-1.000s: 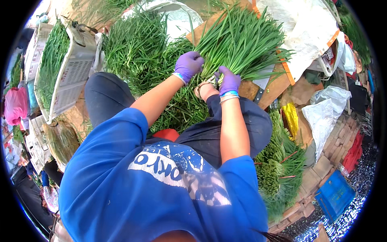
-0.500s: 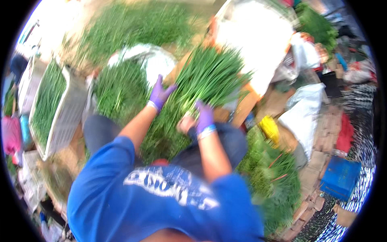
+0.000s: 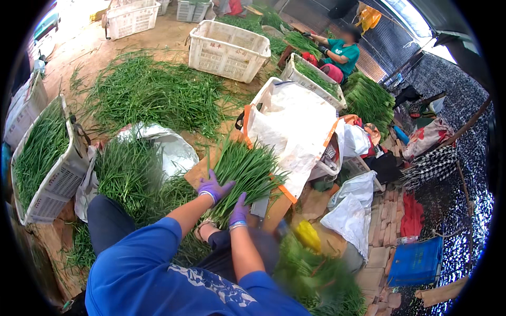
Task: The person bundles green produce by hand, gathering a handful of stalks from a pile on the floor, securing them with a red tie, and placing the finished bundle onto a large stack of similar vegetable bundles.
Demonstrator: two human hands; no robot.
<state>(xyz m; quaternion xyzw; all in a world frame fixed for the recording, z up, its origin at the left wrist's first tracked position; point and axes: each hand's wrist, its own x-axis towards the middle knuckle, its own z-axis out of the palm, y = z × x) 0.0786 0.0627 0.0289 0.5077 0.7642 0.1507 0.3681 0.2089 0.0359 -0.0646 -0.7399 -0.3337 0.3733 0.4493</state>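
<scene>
Both hands in purple gloves, on a bundle of green chives (image 3: 247, 171) lying across a wooden board (image 3: 274, 210) right in front of the person. Left hand (image 3: 212, 187) sits flat on the lower-left part of the bundle, fingers spread wide and loose, pressing not gripping. Right hand (image 3: 240, 210) is at the bundle's stem end; fingers curl down toward the stalks, but can't tell if they're wrapped around them. Just beside the right hand, a grey flat blade-like thing (image 3: 260, 207) leans on the board. Chive tips fan up and to the right, touching a big white sack (image 3: 295, 126) w/ orange edging. Loose pile of chives (image 3: 126, 174) to the left, partly on white plastic sheet (image 3: 168, 147). Far left, a white crate (image 3: 58, 179) filled w/ chives. Bigger heap of greens (image 3: 153, 92) spread on the dirt behind, near an empty-looking white crate (image 3: 227, 50). Another person in a teal shirt (image 3: 342, 52) sits well apart at the back. Blue box (image 3: 416, 262) at lower right, blurred greens (image 3: 316, 274) by the right knee.
</scene>
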